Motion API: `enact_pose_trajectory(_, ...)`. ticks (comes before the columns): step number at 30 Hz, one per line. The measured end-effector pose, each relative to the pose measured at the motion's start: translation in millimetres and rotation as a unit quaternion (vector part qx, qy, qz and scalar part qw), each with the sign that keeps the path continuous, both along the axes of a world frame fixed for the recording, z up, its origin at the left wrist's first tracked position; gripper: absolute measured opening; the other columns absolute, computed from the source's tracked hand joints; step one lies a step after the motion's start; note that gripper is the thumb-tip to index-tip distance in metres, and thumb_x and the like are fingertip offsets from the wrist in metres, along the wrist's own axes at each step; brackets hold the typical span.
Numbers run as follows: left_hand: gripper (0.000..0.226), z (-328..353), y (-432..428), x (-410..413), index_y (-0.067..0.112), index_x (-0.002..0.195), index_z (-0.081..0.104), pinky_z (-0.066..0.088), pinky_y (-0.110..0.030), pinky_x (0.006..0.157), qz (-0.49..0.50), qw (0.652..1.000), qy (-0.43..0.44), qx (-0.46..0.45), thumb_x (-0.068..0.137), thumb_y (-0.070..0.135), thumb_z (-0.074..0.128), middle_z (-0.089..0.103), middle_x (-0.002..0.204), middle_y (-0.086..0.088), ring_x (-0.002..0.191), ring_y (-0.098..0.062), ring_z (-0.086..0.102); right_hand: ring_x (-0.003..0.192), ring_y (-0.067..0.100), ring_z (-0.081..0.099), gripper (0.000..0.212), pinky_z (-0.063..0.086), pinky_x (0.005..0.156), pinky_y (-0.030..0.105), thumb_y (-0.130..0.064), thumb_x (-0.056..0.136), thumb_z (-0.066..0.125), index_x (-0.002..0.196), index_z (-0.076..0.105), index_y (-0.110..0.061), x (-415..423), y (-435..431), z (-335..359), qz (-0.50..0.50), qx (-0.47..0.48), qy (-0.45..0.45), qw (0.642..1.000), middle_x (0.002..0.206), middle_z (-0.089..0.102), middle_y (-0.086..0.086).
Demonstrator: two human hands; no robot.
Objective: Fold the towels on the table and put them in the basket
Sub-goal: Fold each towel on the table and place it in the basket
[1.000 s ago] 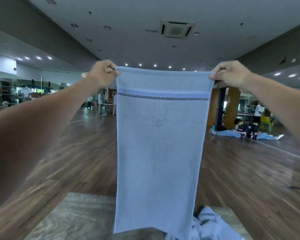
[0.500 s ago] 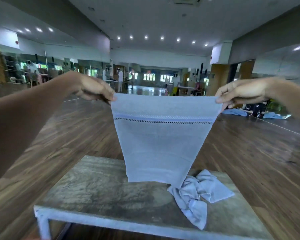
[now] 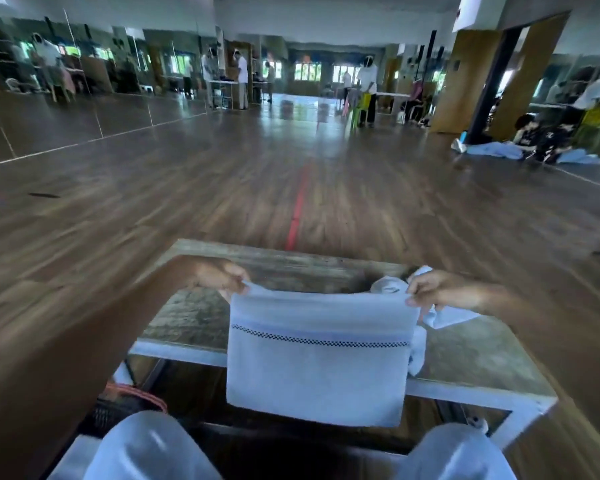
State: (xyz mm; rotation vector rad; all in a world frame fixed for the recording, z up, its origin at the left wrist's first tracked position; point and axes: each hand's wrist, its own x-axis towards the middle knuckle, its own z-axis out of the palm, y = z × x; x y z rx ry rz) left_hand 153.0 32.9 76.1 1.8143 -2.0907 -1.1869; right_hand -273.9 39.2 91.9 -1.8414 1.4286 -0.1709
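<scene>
A light blue towel (image 3: 317, 362) with a dark checked stripe hangs doubled over the near edge of the low table (image 3: 471, 355). My left hand (image 3: 219, 277) pinches its top left corner, and my right hand (image 3: 433, 292) pinches the top right corner. A second towel (image 3: 444, 315) lies crumpled on the table behind my right hand, partly hidden by it. The basket (image 3: 125, 407), dark with an orange rim, shows under the table at the lower left, mostly hidden by my left arm and knee.
My knees (image 3: 454, 452) in pale trousers fill the bottom of the view. Wooden floor stretches beyond the table with a red line on it. People stand far off by mirrors; one sits on the floor at the right.
My hands have come down from head height to just above the table, and the towel now hangs much shorter over the near edge. The view has tilted downward.
</scene>
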Motion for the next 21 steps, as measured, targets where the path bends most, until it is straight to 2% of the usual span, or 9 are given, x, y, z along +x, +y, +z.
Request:
enact_pose_trajectory(3,0.017,-46.6,-7.7,-10.1,0.01,0.1,0.061,0.046,-0.013,0.068,-0.012,1.0,0.009,0.007,0.095,0.025,0.057,0.062,0.093,0.002,0.083,-0.008,0.059,0.073,0.021,0.07,0.016,0.041,0.06,0.018,-0.017,0.087,0.068,0.085,0.063,-0.002,0.3,-9.6,-65.2,-0.042,-0.027,-0.036,0.998,0.068,0.067,0.002)
enact_pose_trajectory(5,0.019,-76.2,-19.4,-11.7,0.007,0.094,0.061,0.04,-0.014,0.062,0.012,0.999,0.017,-0.049,0.094,0.026,0.058,0.058,0.086,-0.001,0.078,-0.011,0.055,0.067,0.022,0.068,0.016,0.047,0.063,0.021,-0.013,0.086,0.069,0.084,0.063,0.002,3.9,-17.9,-93.9,-0.067,-0.066,-0.042,0.995,0.069,0.066,0.009)
enact_pose_trajectory(8,0.015,-109.5,-42.7,-13.9,0.009,0.086,0.063,0.037,-0.021,0.061,0.073,0.987,0.017,-0.141,0.093,0.022,0.059,0.059,0.077,-0.001,0.077,-0.017,0.056,0.058,0.008,0.058,0.013,0.042,0.061,0.023,-0.012,0.087,0.067,0.077,0.062,-0.004,11.8,-36.5,-120.6,-0.092,-0.143,-0.009,0.985,0.065,0.064,0.007)
enact_pose_trajectory(11,0.012,-135.2,-71.0,-19.4,0.027,0.079,0.063,0.04,-0.031,0.075,0.157,0.971,0.017,-0.177,0.09,0.031,0.06,0.062,0.074,0.006,0.081,-0.018,0.06,0.06,0.005,0.052,0.025,0.038,0.063,0.023,-0.017,0.089,0.064,0.069,0.055,-0.028,16.3,-68.5,-135.5,-0.096,-0.204,0.029,0.974,0.064,0.06,-0.007)
enact_pose_trajectory(13,0.011,-145.7,-90.6,-24.7,0.026,0.084,0.064,0.026,-0.031,0.073,0.201,0.96,-0.003,-0.196,0.091,0.031,0.058,0.062,0.077,0.004,0.085,-0.018,0.059,0.071,0.011,0.055,0.029,0.04,0.07,0.029,-0.024,0.089,0.062,0.067,0.049,-0.037,19.4,-93.5,-140.8,-0.095,-0.229,0.089,0.965,0.07,0.059,-0.011)
enact_pose_trajectory(15,0.014,-154.7,-109.2,-30.8,0.024,0.094,0.066,0.01,-0.036,0.064,0.236,0.949,-0.04,-0.206,0.093,0.033,0.055,0.064,0.082,0.003,0.084,-0.015,0.054,0.084,0.013,0.052,0.024,0.033,0.078,0.033,-0.03,0.09,0.058,0.069,0.048,-0.037,21.8,-117.7,-143.4,-0.09,-0.264,0.151,0.948,0.078,0.058,-0.013)
enact_pose_trajectory(16,0.016,-158.8,-116.8,-33.3,0.024,0.096,0.067,0.007,-0.036,0.063,0.242,0.946,-0.054,-0.208,0.093,0.034,0.055,0.065,0.085,0.003,0.084,-0.013,0.053,0.091,0.014,0.05,0.019,0.029,0.081,0.033,-0.031,0.09,0.056,0.073,0.051,-0.036,23.8,-127.5,-144.5,-0.087,-0.28,0.178,0.94,0.085,0.059,-0.012)
enact_pose_trajectory(19,0.016,-176.6,-138.5,-35.9,0.03,0.099,0.07,0.013,-0.031,0.075,0.237,0.943,-0.084,-0.217,0.089,0.039,0.06,0.068,0.095,0.009,0.095,-0.012,0.056,0.112,0.016,0.048,0.006,0.024,0.09,0.035,-0.032,0.09,0.054,0.088,0.06,-0.034,30.0,-153.5,-156.5,-0.037,-0.292,0.257,0.921,0.099,0.066,-0.01)
enact_pose_trajectory(21,0.018,-184.1,-146.1,-33.8,0.037,0.101,0.071,0.018,-0.032,0.085,0.209,0.944,-0.112,-0.231,0.087,0.042,0.061,0.069,0.102,0.01,0.106,-0.013,0.057,0.118,0.015,0.047,0.009,0.018,0.086,0.033,-0.031,0.09,0.053,0.094,0.061,-0.034,31.9,-161.2,-161.7,-0.01,-0.293,0.275,0.916,0.101,0.067,-0.011)
